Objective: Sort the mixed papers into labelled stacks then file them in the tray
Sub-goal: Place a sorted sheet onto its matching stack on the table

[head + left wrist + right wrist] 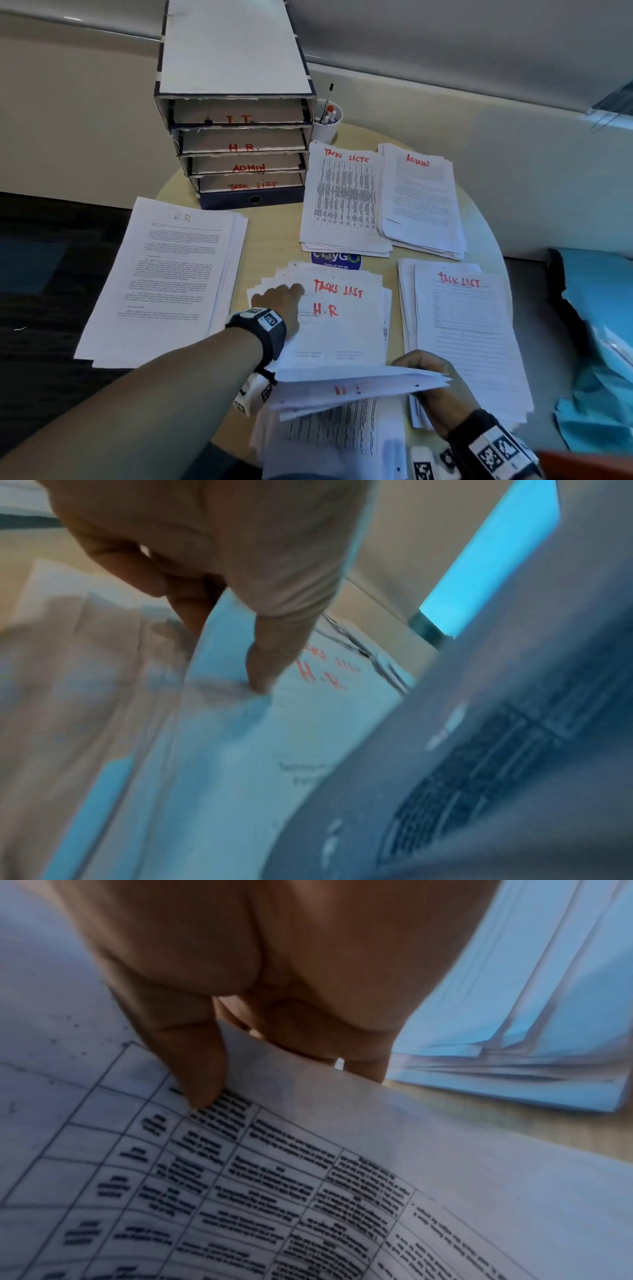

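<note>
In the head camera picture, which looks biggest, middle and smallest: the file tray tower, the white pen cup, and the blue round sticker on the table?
1. File tray tower, by far the biggest.
2. and 3. White pen cup and blue round sticker look much alike; papers partly cover the sticker, so I won't rank them.

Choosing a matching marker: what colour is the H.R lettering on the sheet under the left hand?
Red H.R lettering, clearest in the head view.

The left arm [144,387] reaches from the lower left of the head view toward the centre, a dark band on its wrist; the left hand [279,301] lies palm down, thumb and fingers pinching a sheet; the right hand [435,387], lower right of centre, curls its fingers [198,1069] round lifted sheets, wrist banded likewise.
</note>
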Available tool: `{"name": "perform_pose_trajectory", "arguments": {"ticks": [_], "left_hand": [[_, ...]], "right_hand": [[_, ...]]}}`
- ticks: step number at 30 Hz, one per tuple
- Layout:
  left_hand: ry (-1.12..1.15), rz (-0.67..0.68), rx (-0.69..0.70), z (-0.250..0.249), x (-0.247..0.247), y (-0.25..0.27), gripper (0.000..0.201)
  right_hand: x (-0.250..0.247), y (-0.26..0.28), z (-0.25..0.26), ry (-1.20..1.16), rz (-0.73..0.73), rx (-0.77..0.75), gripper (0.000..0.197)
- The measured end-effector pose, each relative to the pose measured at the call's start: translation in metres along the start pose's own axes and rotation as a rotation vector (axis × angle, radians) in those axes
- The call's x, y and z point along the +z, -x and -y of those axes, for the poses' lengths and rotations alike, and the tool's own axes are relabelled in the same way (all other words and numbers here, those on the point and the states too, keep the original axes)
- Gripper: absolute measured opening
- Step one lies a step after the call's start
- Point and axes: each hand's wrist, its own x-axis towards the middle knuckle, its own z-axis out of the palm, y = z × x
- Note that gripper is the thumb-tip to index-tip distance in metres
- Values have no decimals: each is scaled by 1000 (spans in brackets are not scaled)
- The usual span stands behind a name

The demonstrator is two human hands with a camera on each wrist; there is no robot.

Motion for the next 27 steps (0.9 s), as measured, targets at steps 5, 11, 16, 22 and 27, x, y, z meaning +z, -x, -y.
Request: {"name": "perform_pose_trajectory", "arguments": {"ticks": [5, 11, 16, 22, 27], "left_hand": [[416, -76, 100, 15, -9, 17, 9], [660, -197, 237, 32, -30, 66, 6], [916, -120, 248, 31, -25, 77, 11], [1143, 140, -1, 19, -8, 59, 37], [1291, 242, 100, -9, -10, 71, 45]], "right_hand": [[-13, 2, 24, 183, -16, -280, 29], [-1, -3, 47, 150, -70, -551, 26], [-2, -6, 51, 167, -133, -528, 24], [-24, -7, 45, -330, -110, -381, 87], [-22, -7, 51, -461, -172, -351, 57]]}}
